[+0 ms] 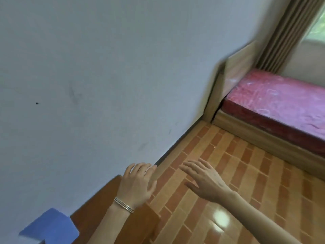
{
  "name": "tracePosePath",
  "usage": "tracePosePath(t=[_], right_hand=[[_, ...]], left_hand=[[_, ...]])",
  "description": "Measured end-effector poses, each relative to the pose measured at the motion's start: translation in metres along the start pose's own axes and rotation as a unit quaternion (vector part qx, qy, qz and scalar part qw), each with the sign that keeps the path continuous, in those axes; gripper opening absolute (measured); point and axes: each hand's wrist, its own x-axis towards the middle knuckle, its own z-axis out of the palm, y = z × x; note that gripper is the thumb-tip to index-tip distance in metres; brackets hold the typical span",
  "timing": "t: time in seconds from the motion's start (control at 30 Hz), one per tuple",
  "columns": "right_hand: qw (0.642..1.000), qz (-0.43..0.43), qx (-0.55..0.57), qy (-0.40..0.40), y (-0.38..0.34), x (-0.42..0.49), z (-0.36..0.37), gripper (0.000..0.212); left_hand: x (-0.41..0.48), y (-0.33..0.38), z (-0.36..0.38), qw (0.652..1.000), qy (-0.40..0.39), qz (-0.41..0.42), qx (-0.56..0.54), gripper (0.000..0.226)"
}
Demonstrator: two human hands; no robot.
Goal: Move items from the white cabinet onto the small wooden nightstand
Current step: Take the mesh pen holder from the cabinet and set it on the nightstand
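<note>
The small wooden nightstand (98,206) stands against the wall at the lower left, its brown top partly hidden by my left arm. A blue box-like item (51,226) sits on its near left part. My left hand (136,184), with bracelets at the wrist, hovers over the nightstand's far corner, fingers spread and holding nothing. My right hand (204,178) is stretched out over the floor to the right of it, fingers straight and empty. The white cabinet is out of view.
A pale wall (88,76) fills the left and top. A bed with a red mattress (281,103) and wooden frame stands at the right, under a window with a brown curtain (288,32). Brick-patterned floor tiles (237,173) lie between.
</note>
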Motion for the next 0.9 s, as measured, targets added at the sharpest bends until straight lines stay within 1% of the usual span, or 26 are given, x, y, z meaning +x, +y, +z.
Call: tracePosePath(t=[0.1,0.23,0.33,0.43,0.53,0.67,0.77,0.9], right_hand=[[0.997,0.076,-0.022,-0.002,0.041,-0.080,-0.010,0.049],[0.985,0.167,-0.042,-0.018,0.087,-0.196,-0.019,0.044],[0.969,0.240,-0.057,-0.031,0.113,-0.281,-0.023,0.042],[0.946,0.315,-0.071,-0.036,0.138,-0.360,-0.034,0.041],[0.919,0.387,-0.069,-0.028,0.154,-0.425,-0.052,0.046],[0.879,0.472,-0.067,-0.022,0.165,-0.493,-0.069,0.050],[0.842,0.535,-0.066,-0.029,0.170,-0.535,-0.075,0.048],[0.803,0.594,-0.045,-0.039,0.177,-0.576,-0.070,0.051]], left_hand=[[0.026,0.073,0.018,0.996,-0.017,0.083,-0.019,0.044],[0.042,0.184,0.051,0.983,-0.047,0.177,-0.028,0.045],[0.047,0.264,0.073,0.967,-0.070,0.245,-0.030,0.045],[0.054,0.343,0.088,0.949,-0.073,0.304,-0.039,0.046],[0.060,0.417,0.099,0.924,-0.068,0.373,-0.052,0.045],[0.070,0.506,0.111,0.880,-0.068,0.466,-0.065,0.044],[0.079,0.563,0.122,0.846,-0.066,0.523,-0.077,0.043],[0.090,0.625,0.139,0.801,-0.075,0.586,-0.094,0.044]])
